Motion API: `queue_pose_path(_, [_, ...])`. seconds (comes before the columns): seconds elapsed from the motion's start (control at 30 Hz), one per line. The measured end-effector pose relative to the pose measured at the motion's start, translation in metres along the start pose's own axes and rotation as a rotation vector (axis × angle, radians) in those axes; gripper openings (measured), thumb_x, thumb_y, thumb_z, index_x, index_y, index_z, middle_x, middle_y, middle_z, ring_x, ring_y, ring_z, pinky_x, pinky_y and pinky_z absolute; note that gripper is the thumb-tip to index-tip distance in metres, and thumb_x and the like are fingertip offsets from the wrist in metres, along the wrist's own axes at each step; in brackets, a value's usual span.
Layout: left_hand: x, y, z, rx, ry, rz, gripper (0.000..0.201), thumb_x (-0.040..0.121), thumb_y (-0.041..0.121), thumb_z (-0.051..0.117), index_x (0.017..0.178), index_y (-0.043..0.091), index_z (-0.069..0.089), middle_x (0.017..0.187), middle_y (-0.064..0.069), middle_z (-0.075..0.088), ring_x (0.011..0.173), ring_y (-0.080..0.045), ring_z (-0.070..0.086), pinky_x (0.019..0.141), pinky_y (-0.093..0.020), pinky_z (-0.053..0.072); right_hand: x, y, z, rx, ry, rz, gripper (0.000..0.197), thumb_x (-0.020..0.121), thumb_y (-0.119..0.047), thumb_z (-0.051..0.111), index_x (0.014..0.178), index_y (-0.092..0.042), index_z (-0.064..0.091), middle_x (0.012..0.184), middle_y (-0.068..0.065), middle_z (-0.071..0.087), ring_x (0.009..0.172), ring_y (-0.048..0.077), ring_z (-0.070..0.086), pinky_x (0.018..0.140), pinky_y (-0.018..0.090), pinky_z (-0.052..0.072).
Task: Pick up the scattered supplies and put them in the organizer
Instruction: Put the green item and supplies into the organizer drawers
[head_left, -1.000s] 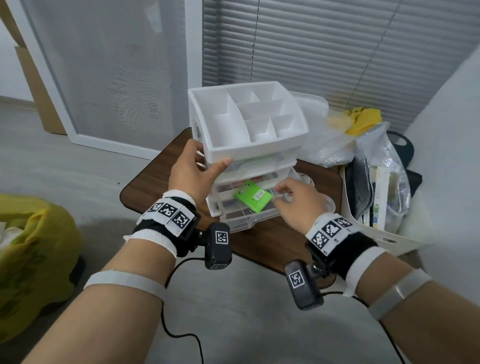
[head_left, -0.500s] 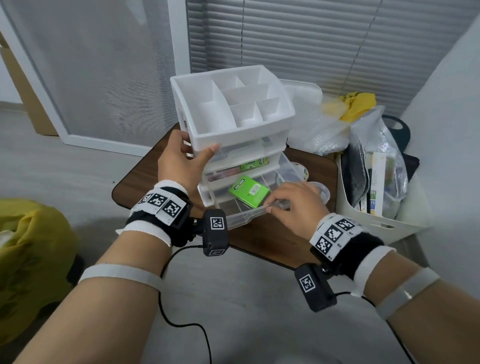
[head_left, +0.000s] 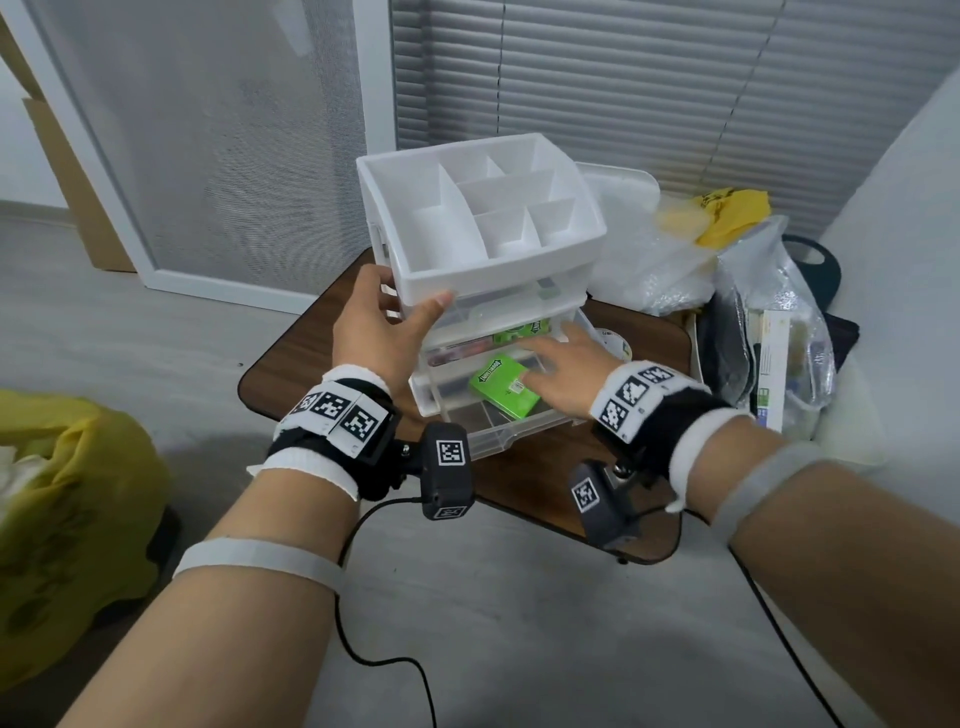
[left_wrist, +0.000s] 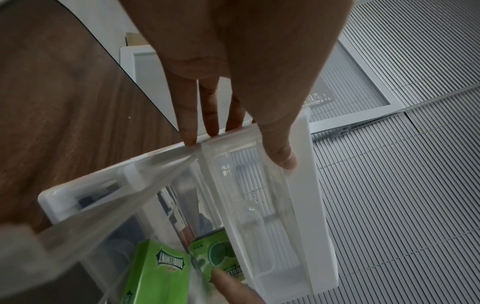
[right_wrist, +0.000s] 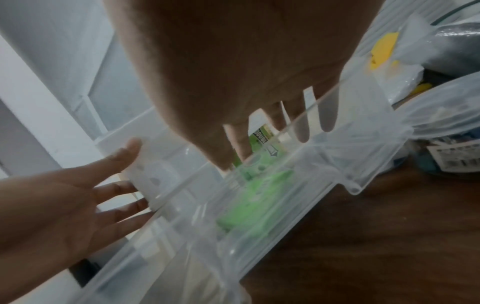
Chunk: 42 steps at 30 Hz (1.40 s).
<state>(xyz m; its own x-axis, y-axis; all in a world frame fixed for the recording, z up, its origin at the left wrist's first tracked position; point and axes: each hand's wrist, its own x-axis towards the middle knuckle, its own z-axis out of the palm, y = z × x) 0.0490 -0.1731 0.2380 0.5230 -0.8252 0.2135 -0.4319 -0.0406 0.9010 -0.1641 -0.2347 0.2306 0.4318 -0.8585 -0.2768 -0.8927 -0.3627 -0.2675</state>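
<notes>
The white organizer (head_left: 483, 218) stands on a small brown table (head_left: 291, 358); its divided top tray holds nothing. Its clear bottom drawer (head_left: 498, 441) is pulled out, and a green gum box (head_left: 501, 387) lies tilted inside. A second green pack (head_left: 524, 330) shows in the drawer above. My left hand (head_left: 410, 306) braces the organizer's left front corner, thumb on the front rim, straight fingers (left_wrist: 187, 131) against the side. My right hand (head_left: 545, 364) reaches flat into the open drawer, its fingers (right_wrist: 233, 148) extended beside and over the green box (right_wrist: 249, 203).
A white basket (head_left: 852, 441) stuffed with plastic bags and packages stands right of the table. Clear bags (head_left: 639, 260) and a yellow one (head_left: 727, 213) pile behind the organizer. A round object (head_left: 615, 343) lies behind the drawer. A yellow bag (head_left: 62, 499) sits on the floor at left.
My right hand left the drawer's front edge and moved into the drawer, fingers now straight by the green box. The drawer stands further out. My left hand stays on the organizer.
</notes>
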Motion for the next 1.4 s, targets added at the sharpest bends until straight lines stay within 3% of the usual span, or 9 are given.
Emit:
queue_pose_path(0.1, [0.000, -0.001, 0.000, -0.004, -0.002, -0.002, 0.045, 0.078, 0.052, 0.077, 0.104, 0.024, 0.054, 0.092, 0.012, 0.066, 0.080, 0.005, 0.059, 0.057, 0.001, 0.038, 0.018, 0.000, 0.000, -0.084, -0.052, 0.013, 0.064, 0.088, -0.037, 0.052, 0.146, -0.048, 0.027, 0.162, 0.016, -0.002, 0.139, 0.036, 0.038, 0.111, 0.040, 0.039])
queue_pose_path(0.27, [-0.002, -0.001, 0.001, -0.016, 0.002, -0.001, 0.046, 0.078, 0.052, 0.078, 0.105, 0.023, 0.055, 0.091, 0.013, 0.065, 0.079, 0.007, 0.058, 0.054, 0.004, 0.037, 0.037, -0.005, -0.001, -0.062, -0.071, -0.018, 0.067, 0.084, -0.020, 0.053, 0.143, -0.047, 0.035, 0.151, 0.023, 0.023, 0.100, 0.035, 0.061, 0.087, 0.039, 0.056])
queue_pose_path(0.43, [-0.002, -0.001, -0.001, -0.004, 0.002, 0.004, 0.044, 0.078, 0.050, 0.078, 0.103, 0.023, 0.054, 0.088, 0.015, 0.063, 0.076, 0.007, 0.057, 0.055, 0.003, 0.037, 0.031, -0.004, 0.003, 0.010, -0.064, -0.042, 0.063, 0.087, -0.018, 0.056, 0.140, -0.048, 0.041, 0.150, 0.018, 0.020, 0.131, 0.036, 0.042, 0.109, 0.038, 0.042])
queue_pose_path(0.57, [-0.002, 0.000, -0.002, -0.001, -0.010, 0.001, 0.043, 0.078, 0.050, 0.078, 0.102, 0.025, 0.053, 0.088, 0.015, 0.062, 0.076, 0.008, 0.057, 0.056, 0.002, 0.037, 0.022, -0.007, 0.002, -0.046, -0.090, -0.142, 0.060, 0.087, -0.019, 0.057, 0.142, -0.039, 0.043, 0.143, 0.014, 0.039, 0.132, 0.033, 0.042, 0.111, 0.037, 0.036])
queue_pose_path(0.73, [-0.003, 0.002, -0.002, -0.002, -0.015, -0.010, 0.043, 0.078, 0.051, 0.078, 0.103, 0.024, 0.054, 0.091, 0.013, 0.065, 0.078, 0.006, 0.059, 0.059, -0.004, 0.039, 0.008, -0.008, -0.001, -0.046, -0.038, -0.129, 0.061, 0.078, -0.041, 0.070, 0.135, -0.030, 0.051, 0.136, 0.009, 0.046, 0.125, 0.028, 0.048, 0.105, 0.036, 0.040])
queue_pose_path(0.83, [-0.004, 0.003, -0.003, -0.001, -0.015, -0.015, 0.044, 0.079, 0.050, 0.077, 0.105, 0.023, 0.055, 0.091, 0.014, 0.065, 0.078, 0.007, 0.058, 0.058, -0.005, 0.039, 0.008, -0.009, -0.003, -0.129, -0.070, 0.065, 0.101, 0.060, -0.072, 0.071, 0.141, -0.020, 0.038, 0.133, 0.011, 0.048, 0.116, 0.029, 0.053, 0.096, 0.039, 0.047])
queue_pose_path(0.97, [-0.005, 0.002, -0.003, -0.006, -0.008, -0.011, 0.045, 0.079, 0.050, 0.077, 0.106, 0.022, 0.056, 0.093, 0.010, 0.066, 0.079, 0.006, 0.059, 0.061, -0.008, 0.041, 0.019, -0.020, -0.001, -0.130, -0.074, 0.158, 0.127, 0.046, -0.083, 0.066, 0.148, -0.022, 0.023, 0.148, 0.015, 0.035, 0.130, 0.037, 0.044, 0.103, 0.047, 0.044])
queue_pose_path(1.2, [-0.005, 0.003, -0.002, -0.015, -0.007, -0.011, 0.044, 0.080, 0.048, 0.078, 0.107, 0.022, 0.056, 0.092, 0.013, 0.064, 0.078, 0.005, 0.057, 0.053, 0.002, 0.038, 0.031, -0.027, -0.007, 0.087, -0.147, 0.050, 0.101, 0.062, -0.071, 0.066, 0.148, -0.032, 0.029, 0.153, 0.003, 0.036, 0.138, 0.028, 0.038, 0.112, 0.038, 0.035])
queue_pose_path(1.4, [-0.004, 0.003, -0.002, -0.021, 0.002, -0.006, 0.045, 0.078, 0.050, 0.078, 0.107, 0.022, 0.056, 0.090, 0.013, 0.064, 0.077, 0.005, 0.058, 0.053, 0.002, 0.038, 0.024, -0.026, -0.024, 0.242, -0.214, 0.029, 0.057, 0.087, -0.058, 0.057, 0.133, -0.024, 0.057, 0.137, -0.003, 0.053, 0.116, 0.015, 0.049, 0.090, 0.020, 0.028])
